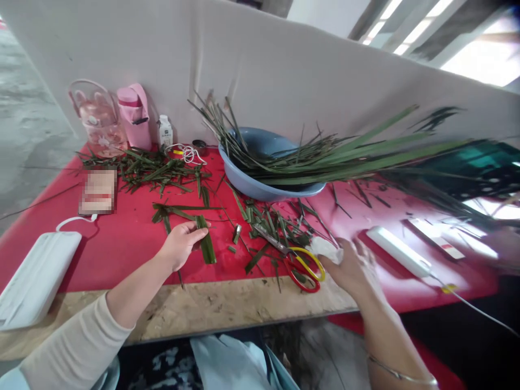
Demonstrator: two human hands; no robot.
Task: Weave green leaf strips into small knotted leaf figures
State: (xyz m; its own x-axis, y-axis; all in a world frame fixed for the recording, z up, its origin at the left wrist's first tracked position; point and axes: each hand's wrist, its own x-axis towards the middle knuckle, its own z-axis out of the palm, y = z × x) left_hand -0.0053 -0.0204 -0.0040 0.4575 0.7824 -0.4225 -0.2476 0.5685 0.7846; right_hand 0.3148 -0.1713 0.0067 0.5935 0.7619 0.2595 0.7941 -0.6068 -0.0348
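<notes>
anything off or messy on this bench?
Yes. Cut leaf scraps are strewn over the red cloth around the scissors. Long leaves overhang the blue basin far to one side. The left hand pins a folded leaf strip; the right hand holds a white wad.

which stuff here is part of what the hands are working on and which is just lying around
In use:
- left hand on a folded leaf strip
- right hand on a white wad
- scissors
- long leaves in the blue basin
- leaf trimmings

Lying about:
- face mask
- pink bottle
- clear jug
- small white bottle
- white power strip
</notes>
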